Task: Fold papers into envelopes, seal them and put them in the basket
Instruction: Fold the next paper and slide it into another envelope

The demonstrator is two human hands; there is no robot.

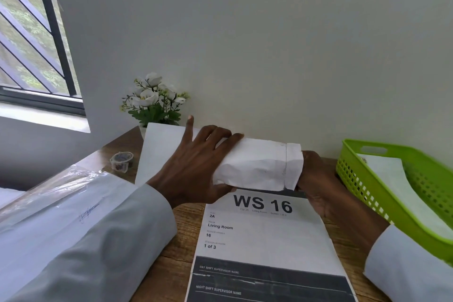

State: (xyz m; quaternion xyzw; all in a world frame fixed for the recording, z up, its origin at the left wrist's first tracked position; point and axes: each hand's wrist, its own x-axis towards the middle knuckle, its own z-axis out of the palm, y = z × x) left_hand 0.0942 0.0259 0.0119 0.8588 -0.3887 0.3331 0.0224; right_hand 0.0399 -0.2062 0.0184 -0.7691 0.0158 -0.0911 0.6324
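A white envelope [259, 167] is held above the wooden table, its folded flap end pointing right. A white sheet of paper [159, 152] sticks out of its left end. My left hand [193, 167] grips the left part of the envelope, index finger stretched up over the paper. At the flap end, my right hand [316, 184] holds the envelope from behind and is partly hidden by it. The green plastic basket [353, 171] stands at the right with a white envelope [392, 184] lying inside.
A printed sheet marked "WS 16" [264, 240] lies on the wooden table [183, 230] below my hands. A roll of tape [121, 160] and a pot of white flowers [154, 103] stand at the back left. Plastic-wrapped papers [49, 193] lie left. The wall is close behind.
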